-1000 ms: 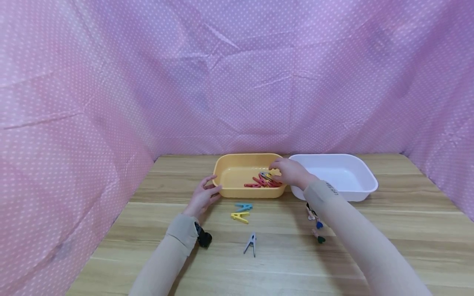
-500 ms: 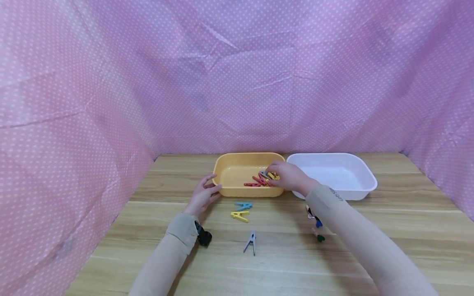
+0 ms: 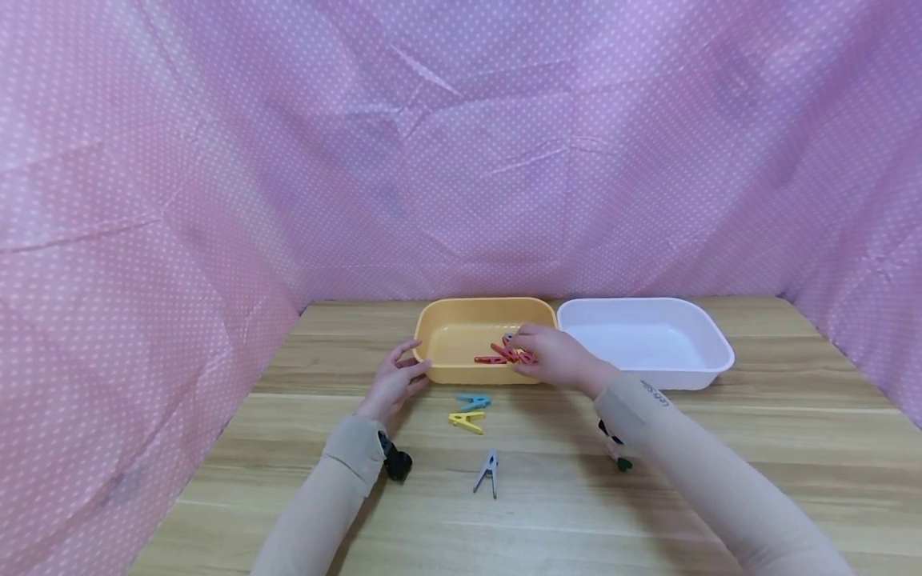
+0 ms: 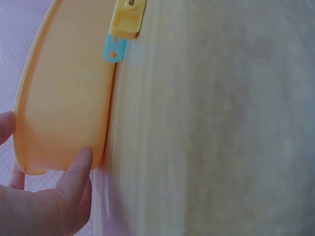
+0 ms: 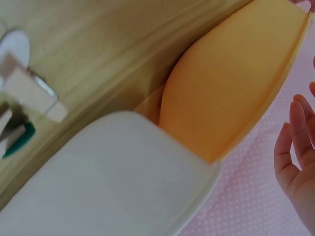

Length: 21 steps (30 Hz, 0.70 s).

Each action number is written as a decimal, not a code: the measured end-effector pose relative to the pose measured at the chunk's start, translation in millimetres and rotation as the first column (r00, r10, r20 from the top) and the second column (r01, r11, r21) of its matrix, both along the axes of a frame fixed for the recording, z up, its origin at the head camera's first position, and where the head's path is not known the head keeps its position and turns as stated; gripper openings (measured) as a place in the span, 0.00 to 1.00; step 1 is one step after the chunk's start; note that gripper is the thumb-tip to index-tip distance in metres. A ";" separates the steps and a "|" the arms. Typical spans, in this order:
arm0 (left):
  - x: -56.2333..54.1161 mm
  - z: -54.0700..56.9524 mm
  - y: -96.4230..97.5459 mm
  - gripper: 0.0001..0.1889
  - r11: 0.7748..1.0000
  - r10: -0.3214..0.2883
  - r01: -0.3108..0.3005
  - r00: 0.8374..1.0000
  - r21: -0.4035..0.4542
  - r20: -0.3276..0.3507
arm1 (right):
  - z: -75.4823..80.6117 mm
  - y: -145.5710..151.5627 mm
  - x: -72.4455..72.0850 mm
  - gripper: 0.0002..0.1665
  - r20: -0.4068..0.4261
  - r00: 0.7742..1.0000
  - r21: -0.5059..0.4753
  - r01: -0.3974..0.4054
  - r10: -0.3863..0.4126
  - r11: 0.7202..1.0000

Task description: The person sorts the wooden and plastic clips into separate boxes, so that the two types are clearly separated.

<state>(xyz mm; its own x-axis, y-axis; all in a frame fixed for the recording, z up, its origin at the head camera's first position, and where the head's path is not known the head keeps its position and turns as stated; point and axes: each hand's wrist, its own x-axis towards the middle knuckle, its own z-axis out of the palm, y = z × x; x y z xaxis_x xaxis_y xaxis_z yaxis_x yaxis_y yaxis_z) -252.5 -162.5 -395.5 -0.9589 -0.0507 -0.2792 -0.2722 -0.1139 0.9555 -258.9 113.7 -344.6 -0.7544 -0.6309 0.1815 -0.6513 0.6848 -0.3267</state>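
Observation:
In the head view an orange-yellow tub (image 3: 461,374) holds a cluster of red, yellow and grey clothespins (image 3: 503,352) toward its right end. My left hand (image 3: 392,384) holds the tub's left end; in the left wrist view its thumb (image 4: 78,172) presses the outer wall while a finger lies at the rim. My right hand (image 3: 555,358) reaches into the tub's right side, thumb and index finger apart around the red clothespins. Its lower fingers (image 5: 295,142) are loosely bent in the right wrist view, and the palm hides part of the cluster.
A white tub (image 3: 648,352) stands right beside the yellow one. On the wooden table lie a blue clothespin (image 3: 473,402), a yellow clothespin (image 3: 468,422) and a grey clothespin (image 3: 488,472). Small heart-topped clips (image 3: 623,463) lie partly under the right forearm. Pink dotted cloth (image 3: 461,160) hangs behind.
My right hand has moved left and down over the clothespins, covering the yellow one seen before. The forearm now covers more of the heart-topped clips. My left hand keeps its place.

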 end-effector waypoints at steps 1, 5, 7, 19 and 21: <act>0.8 -0.2 0.1 0.29 1.000 0.002 -0.002 1.000 0.001 -0.002 | -0.5 -0.9 2.0 0.18 -0.005 1.000 0.000 -0.007 0.007 1.000; 3.2 -2.0 0.4 0.29 1.000 0.005 -0.005 1.000 0.001 -0.014 | -3.5 -2.6 8.6 0.18 -0.078 0.995 0.017 -0.066 0.067 0.998; 4.1 -3.0 0.7 0.29 1.000 0.004 -0.004 1.000 -0.008 -0.013 | -5.8 -2.8 11.4 0.18 -0.105 0.990 0.021 -0.094 0.096 0.995; 18.8 -3.1 6.1 0.29 0.999 0.028 -0.028 0.999 -0.017 -0.018 | -12.3 -1.5 33.5 0.19 -0.036 0.992 0.047 -0.122 0.124 0.991; 22.2 -2.9 7.6 0.29 0.999 0.032 -0.032 0.999 -0.018 -0.017 | -13.2 0.3 37.2 0.19 -0.039 0.988 0.038 -0.146 0.148 0.988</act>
<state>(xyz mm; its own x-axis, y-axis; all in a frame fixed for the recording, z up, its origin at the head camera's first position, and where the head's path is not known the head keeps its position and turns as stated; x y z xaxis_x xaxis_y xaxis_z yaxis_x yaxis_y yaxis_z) -230.3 -154.9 -398.4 -0.9613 -0.0862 -0.2618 -0.2526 -0.1045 0.9619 -221.7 114.0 -357.8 -0.6450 -0.7409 0.1871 -0.7585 0.5909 -0.2747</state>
